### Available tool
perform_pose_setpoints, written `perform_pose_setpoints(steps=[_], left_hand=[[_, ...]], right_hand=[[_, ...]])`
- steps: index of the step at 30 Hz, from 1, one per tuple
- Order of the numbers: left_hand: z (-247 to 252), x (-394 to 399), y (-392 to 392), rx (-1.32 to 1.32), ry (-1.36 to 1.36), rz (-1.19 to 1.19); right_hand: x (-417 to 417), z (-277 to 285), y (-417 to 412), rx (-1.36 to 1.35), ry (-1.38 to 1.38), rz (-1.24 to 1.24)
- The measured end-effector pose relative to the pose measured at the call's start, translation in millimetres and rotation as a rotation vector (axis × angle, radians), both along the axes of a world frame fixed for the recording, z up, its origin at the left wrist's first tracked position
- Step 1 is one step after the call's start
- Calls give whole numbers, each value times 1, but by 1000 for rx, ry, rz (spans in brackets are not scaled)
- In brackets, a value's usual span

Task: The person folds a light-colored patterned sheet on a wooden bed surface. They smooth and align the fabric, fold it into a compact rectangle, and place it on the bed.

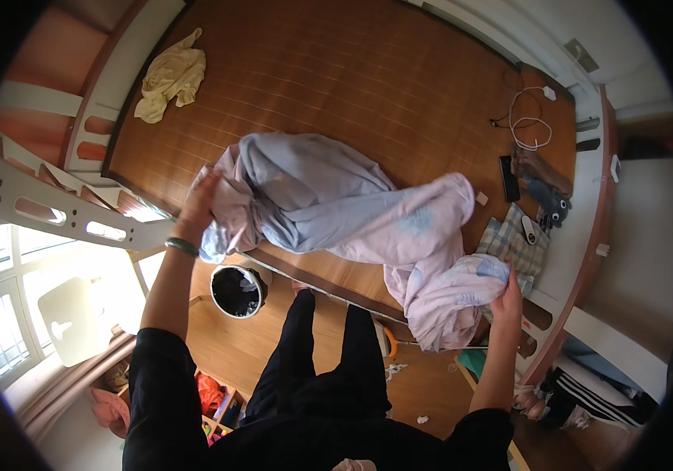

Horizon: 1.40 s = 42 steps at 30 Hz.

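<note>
A pink and grey-blue quilt lies bunched along the near edge of a bed covered by a brown woven sleeping mat. At its left end, my left hand, with a dark bangle on the wrist, grips a gathered part of the fabric. My right hand holds the other end, lifted near the bed's right front corner. Between the hands the cloth is twisted, its grey-blue face and its pink patterned face both showing. The fingertips of my left hand are partly hidden in the folds.
A pale yellow garment lies at the mat's far left. On the right are a white cable, a black phone, a grey plush toy, a checked cloth and a white remote. A lined bin stands on the floor.
</note>
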State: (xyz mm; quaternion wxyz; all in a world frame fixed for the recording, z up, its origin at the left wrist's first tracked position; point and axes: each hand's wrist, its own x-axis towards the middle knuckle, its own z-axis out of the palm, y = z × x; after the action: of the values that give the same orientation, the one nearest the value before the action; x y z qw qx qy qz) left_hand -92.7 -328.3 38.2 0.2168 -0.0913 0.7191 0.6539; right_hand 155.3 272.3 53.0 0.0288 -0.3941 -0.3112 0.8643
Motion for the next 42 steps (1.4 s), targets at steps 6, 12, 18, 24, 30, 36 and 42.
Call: perform_pose_setpoints(steps=[6, 12, 18, 24, 30, 36, 42], left_hand=[[-77, 105, 78, -297, -111, -383], [-148, 131, 152, -1059, -79, -752], [-201, 117, 150, -1155, 156, -839], [-160, 116, 164, -1150, 35, -888], [-189, 123, 186, -1121, 73, -872], [-187, 110, 197, -1081, 76, -696], [-125, 93, 100, -272, -246, -63]], right_hand=[[83, -44, 6, 221, -179, 217], [2, -102, -68, 432, -437, 441], [-51, -225, -97, 620, -484, 469], [-23, -212, -82, 684, -435, 485], [20, -216, -80, 1457, -374, 675], [-6, -239, -98, 1506, -612, 1108], [35, -155, -18, 952, -442, 514]])
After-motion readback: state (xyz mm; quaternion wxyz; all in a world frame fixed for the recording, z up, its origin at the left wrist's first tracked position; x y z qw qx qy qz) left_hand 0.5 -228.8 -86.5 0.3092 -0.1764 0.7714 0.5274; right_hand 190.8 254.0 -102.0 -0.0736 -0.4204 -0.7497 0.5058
